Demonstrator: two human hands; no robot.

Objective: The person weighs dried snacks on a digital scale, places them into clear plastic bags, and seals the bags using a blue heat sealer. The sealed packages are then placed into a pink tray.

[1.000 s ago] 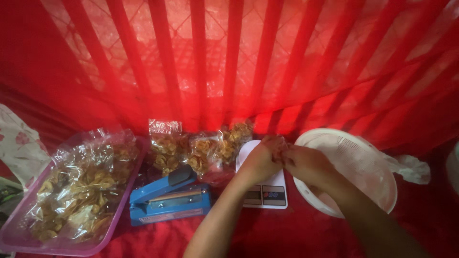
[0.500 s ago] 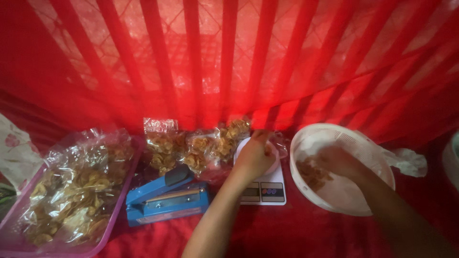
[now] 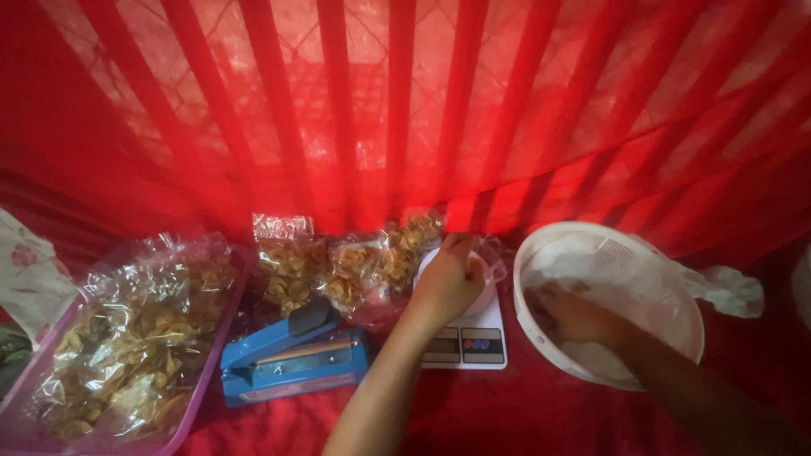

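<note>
My left hand (image 3: 448, 283) grips the rim of a small clear plastic bag (image 3: 488, 262) that stands on a white kitchen scale (image 3: 466, 342). My right hand (image 3: 568, 314) reaches down inside a white perforated basket (image 3: 650, 270), fingers curled among what lies at its bottom; whether it grips anything is hidden. Sealed clear bags of yellow chips (image 3: 338, 270) lean behind the scale, to the left of my left hand.
A blue impulse sealer (image 3: 291, 359) lies left of the scale. A pink tray (image 3: 203, 384) piled with filled chip bags sits at the far left. Red striped cloth (image 3: 405, 110) rises behind and covers the surface. Crumpled clear plastic (image 3: 731, 291) lies right of the basket.
My right hand left the bag on the scale and moved right, down into the white basket. My left hand stayed on the bag.
</note>
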